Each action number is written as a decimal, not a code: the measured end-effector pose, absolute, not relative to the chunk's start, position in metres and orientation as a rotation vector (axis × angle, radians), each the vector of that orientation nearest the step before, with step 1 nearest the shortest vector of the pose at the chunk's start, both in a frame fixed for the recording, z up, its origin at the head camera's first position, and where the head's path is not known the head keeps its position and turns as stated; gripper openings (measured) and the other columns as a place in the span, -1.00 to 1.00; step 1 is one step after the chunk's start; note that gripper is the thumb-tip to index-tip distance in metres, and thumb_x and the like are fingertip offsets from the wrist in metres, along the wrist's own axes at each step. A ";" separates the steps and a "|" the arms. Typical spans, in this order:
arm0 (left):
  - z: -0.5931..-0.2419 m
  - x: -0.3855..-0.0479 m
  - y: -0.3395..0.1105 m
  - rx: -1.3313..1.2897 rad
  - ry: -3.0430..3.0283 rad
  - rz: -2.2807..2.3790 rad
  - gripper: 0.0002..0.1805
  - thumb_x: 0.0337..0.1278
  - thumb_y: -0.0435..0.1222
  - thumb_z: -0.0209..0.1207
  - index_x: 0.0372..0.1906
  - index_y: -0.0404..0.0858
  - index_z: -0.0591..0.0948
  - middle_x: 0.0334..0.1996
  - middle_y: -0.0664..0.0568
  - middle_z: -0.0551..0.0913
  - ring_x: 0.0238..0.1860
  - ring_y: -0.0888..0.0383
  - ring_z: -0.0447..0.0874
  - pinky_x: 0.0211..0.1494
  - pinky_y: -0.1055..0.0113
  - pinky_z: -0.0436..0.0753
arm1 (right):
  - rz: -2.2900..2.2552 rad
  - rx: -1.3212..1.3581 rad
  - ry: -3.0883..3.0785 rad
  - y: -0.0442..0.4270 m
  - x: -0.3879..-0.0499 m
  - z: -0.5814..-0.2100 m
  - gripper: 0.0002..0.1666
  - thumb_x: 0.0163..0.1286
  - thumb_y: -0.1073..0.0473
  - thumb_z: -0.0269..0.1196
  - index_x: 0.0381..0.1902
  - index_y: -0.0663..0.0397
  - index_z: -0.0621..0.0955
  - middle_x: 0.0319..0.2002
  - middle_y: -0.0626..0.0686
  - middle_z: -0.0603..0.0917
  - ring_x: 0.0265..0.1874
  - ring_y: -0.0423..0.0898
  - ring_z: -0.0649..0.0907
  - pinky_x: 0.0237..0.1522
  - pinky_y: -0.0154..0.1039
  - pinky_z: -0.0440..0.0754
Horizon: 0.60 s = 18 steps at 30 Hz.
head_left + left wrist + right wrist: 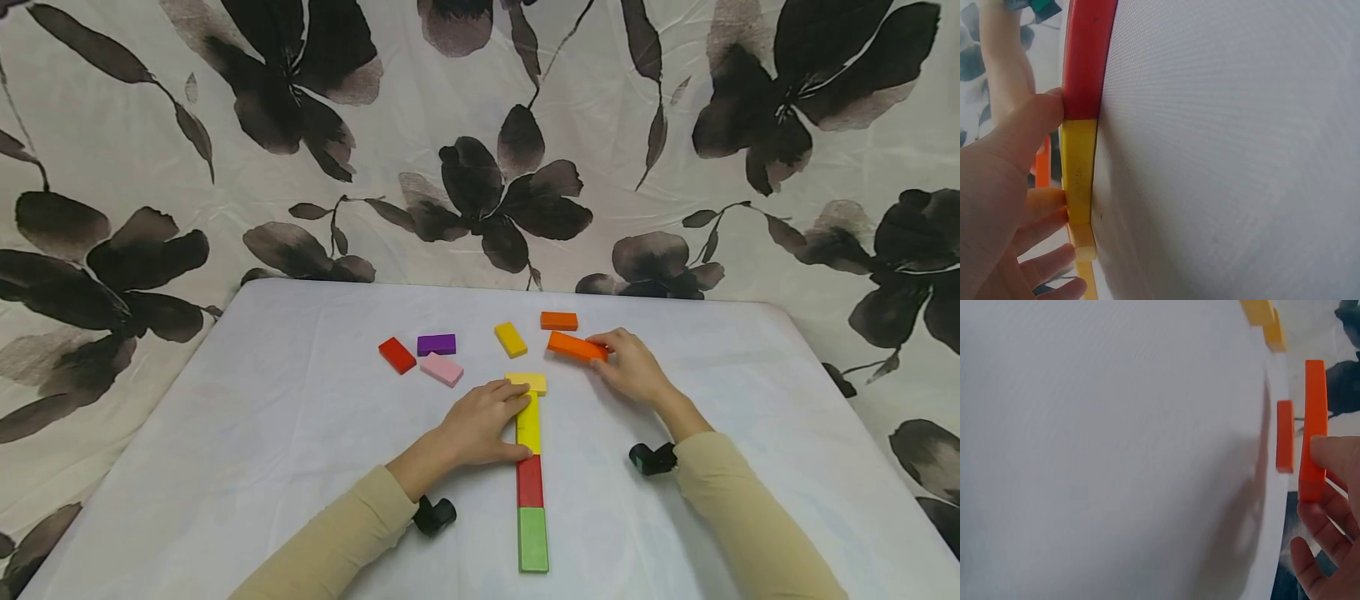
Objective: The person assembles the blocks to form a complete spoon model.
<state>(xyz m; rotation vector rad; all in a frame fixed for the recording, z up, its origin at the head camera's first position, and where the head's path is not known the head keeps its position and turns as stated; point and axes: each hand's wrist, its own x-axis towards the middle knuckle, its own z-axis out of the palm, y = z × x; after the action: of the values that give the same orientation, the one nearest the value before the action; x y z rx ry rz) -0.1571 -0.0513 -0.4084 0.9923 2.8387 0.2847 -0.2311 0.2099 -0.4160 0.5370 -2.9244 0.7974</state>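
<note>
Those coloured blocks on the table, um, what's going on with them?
A person works at a white tabletop. The right hand pinches an orange block, apparently lifted. The left hand touches a yellow block lying end to end with a red block, then a green block nearest the person; a second yellow block sits crosswise at the far end. Toward the back lie a loose red block, a purple block, a pink block, a third yellow block and another orange block.
</note>
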 end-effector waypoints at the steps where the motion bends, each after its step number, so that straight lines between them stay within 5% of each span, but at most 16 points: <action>1: -0.408 -0.157 -0.051 0.991 2.839 0.283 -0.20 -0.09 0.16 0.23 0.27 -0.18 0.40 0.30 0.03 0.34 0.32 0.01 0.23 0.33 0.11 0.29 | 0.797 0.543 -2.925 0.207 -0.231 -0.415 -0.59 0.22 0.24 0.22 0.05 0.21 0.54 -0.09 0.21 0.53 -0.13 0.08 0.50 0.01 0.03 0.46; 18: -0.409 -0.158 -0.051 1.001 2.847 0.291 -0.20 -0.09 0.16 0.23 0.26 -0.18 0.41 0.28 0.02 0.35 0.31 0.00 0.25 0.33 0.11 0.29 | 0.809 0.659 -2.934 0.168 -0.232 -0.409 -0.61 0.22 0.21 0.24 0.03 0.14 0.57 -0.11 0.13 0.55 -0.14 0.03 0.51 0.01 -0.03 0.49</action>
<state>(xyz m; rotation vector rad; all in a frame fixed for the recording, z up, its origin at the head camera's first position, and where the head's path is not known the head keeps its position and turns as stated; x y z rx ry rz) -0.1583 -0.0512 -0.4095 1.0005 2.8468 0.2913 -0.2319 0.1677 -0.4095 0.6593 -2.9335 0.8089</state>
